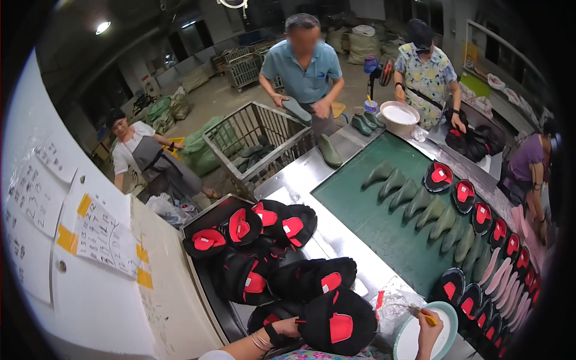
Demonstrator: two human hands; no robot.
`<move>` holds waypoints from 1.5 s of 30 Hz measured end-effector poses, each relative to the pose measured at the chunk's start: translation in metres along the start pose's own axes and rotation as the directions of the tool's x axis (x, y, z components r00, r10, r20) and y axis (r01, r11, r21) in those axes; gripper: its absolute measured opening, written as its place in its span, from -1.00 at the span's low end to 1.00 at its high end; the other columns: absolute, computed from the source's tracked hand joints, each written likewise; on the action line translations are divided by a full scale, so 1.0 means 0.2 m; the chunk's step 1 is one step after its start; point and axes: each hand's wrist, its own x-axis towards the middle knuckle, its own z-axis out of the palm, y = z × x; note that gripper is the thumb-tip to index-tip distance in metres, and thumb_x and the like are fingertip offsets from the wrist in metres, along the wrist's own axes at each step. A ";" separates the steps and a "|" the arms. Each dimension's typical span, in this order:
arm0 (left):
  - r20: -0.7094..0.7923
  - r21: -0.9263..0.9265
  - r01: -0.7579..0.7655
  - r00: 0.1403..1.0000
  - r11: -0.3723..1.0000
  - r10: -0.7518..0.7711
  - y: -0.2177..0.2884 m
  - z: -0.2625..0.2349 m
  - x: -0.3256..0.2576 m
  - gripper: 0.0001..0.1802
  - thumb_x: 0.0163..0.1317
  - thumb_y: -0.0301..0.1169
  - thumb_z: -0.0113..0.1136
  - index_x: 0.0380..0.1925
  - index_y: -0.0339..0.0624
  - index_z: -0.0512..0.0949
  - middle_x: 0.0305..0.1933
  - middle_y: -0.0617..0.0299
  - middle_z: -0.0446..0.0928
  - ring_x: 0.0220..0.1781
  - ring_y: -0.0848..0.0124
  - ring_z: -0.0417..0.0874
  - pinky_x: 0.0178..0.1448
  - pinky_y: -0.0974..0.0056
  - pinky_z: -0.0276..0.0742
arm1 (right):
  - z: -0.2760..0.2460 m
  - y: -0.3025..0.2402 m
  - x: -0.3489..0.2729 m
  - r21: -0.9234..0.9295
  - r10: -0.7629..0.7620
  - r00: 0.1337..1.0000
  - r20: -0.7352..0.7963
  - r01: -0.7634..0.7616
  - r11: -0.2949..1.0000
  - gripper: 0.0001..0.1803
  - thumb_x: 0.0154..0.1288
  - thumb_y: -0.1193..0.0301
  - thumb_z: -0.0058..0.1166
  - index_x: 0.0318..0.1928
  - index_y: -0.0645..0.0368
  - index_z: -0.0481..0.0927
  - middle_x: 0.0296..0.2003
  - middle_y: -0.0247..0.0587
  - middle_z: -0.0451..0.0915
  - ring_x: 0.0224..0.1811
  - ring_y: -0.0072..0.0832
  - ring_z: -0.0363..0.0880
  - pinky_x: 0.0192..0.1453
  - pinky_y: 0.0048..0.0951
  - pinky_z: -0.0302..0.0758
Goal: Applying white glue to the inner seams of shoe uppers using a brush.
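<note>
My left hand (289, 327) grips the edge of a black fabric boot liner (318, 315) with a red patch, held just in front of me. Pinched in my right hand (430, 330) is a brush (414, 311) with a yellowish handle, its tip at the near-left rim of a pale teal basin (451, 343) of white liquid. Crumpled clear plastic (391, 305) lies on the table between the liner and the basin. Left of it, more black liners (240, 273) with red patches are heaped in a dark metal tray (207, 294).
On the green belt (342, 192) lie rows of green boots (420, 203), black-and-red liners (465, 192) and pink insoles (501, 279). Across the table, a person (306, 69) holds a boot beside a wire cage (258, 138). Another person (426, 72) stands by a white basin (401, 123). A papered white panel (78, 198) rises at left.
</note>
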 end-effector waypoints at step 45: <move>-0.089 -0.266 0.555 0.800 0.788 -0.593 0.17 1.24 0.64 -0.49 0.14 -0.56 0.27 0.12 -0.32 0.40 0.03 0.17 0.53 0.00 0.44 0.55 0.09 0.34 0.47 | -0.92 0.80 -0.28 -0.100 0.072 0.943 -0.324 -0.110 0.989 -0.80 0.05 0.50 0.28 -0.24 0.20 0.68 -0.36 0.03 0.66 -0.31 -0.19 0.67 -0.20 -0.38 0.56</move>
